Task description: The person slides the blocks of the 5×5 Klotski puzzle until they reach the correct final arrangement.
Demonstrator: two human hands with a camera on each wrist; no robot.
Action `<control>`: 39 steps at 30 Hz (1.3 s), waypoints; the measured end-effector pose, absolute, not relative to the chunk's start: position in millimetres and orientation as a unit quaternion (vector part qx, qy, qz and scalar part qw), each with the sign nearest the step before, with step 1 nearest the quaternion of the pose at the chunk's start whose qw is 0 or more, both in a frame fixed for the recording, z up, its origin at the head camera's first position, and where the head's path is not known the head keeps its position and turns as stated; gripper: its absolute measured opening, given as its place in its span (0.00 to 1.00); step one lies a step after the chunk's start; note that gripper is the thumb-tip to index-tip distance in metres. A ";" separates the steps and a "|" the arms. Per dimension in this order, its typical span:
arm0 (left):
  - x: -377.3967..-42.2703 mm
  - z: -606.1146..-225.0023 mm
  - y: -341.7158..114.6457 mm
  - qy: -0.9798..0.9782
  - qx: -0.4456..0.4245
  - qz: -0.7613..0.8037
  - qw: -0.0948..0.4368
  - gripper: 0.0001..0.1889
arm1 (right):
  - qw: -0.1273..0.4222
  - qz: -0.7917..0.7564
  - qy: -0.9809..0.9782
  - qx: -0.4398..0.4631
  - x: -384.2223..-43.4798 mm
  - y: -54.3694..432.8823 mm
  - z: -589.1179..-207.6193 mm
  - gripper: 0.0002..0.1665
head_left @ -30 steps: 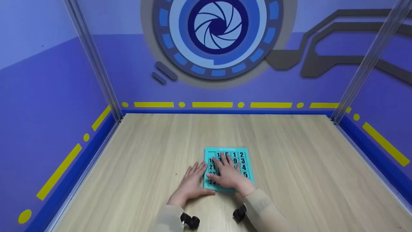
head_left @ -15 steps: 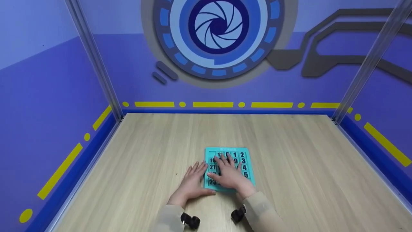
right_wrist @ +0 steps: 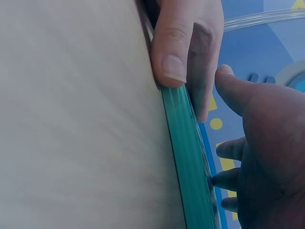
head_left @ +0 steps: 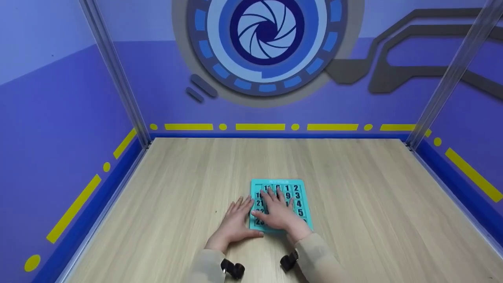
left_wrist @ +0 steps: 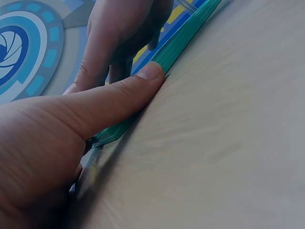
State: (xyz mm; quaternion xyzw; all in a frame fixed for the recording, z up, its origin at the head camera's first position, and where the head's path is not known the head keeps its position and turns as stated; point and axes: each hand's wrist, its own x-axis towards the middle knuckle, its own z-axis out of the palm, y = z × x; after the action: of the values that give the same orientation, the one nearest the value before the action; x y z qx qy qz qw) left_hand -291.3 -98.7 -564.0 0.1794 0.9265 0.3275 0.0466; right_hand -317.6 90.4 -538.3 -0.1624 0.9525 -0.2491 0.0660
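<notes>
A turquoise number slide puzzle (head_left: 287, 182) with black-numbered tiles lies flat on the table. Its top left corner slot shows no tile. My left hand (head_left: 235, 224) braces the puzzle's near left corner, fingers stretched along the left side. In the left wrist view, the left thumb (left_wrist: 109, 102) presses straight along the near edge. My right hand (head_left: 279, 214) is spread over the middle tiles, its fingertips at the upper rows and its thumb near the left column. Several tiles are hidden beneath it. In the right wrist view, the right hand's fingers (right_wrist: 226, 179) reach down to the puzzle's top face.
The wood-grain table (head_left: 188, 177) extends around the puzzle on all sides. A blue-purple printed back wall (head_left: 251, 114) and side walls enclose it. Metal posts (head_left: 118, 74) stand at the back corners. Small black wrist cameras (head_left: 234, 270) hang at both sleeves.
The right wrist has shifted very slightly to the left. Both hands keep their places at the puzzle, and the visible tiles look the same.
</notes>
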 end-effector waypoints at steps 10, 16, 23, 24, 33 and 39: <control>-292.0 -564.5 -98.1 0.927 0.190 0.322 0.035 0.59 | 0.068 -0.244 0.952 -0.171 -319.1 81.4 -537.3 0.52; -292.5 -565.1 -98.1 0.928 0.193 0.318 0.032 0.58 | 0.064 -0.245 0.951 -0.177 -320.1 77.5 -538.9 0.50; -293.0 -566.3 -98.2 0.925 0.193 0.325 0.031 0.58 | 0.066 -0.262 0.944 -0.187 -320.6 79.8 -538.8 0.52; -293.0 -566.5 -98.1 0.925 0.193 0.326 0.033 0.58 | 0.066 -0.266 0.943 -0.187 -320.5 80.5 -538.8 0.52; -293.3 -566.0 -98.8 0.924 0.183 0.335 0.041 0.59 | 0.054 -0.272 0.946 -0.167 -318.7 92.3 -535.9 0.52; -292.9 -566.2 -99.2 0.923 0.179 0.338 0.041 0.59 | 0.047 -0.263 0.953 -0.145 -318.5 98.7 -531.9 0.52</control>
State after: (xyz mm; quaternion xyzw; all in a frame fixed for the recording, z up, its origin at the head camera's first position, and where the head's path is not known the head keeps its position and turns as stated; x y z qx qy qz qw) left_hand -292.9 -99.2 -566.2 0.1793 0.9230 0.3380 0.0414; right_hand -318.5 98.7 -531.9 -0.1450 0.9526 -0.2632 0.0467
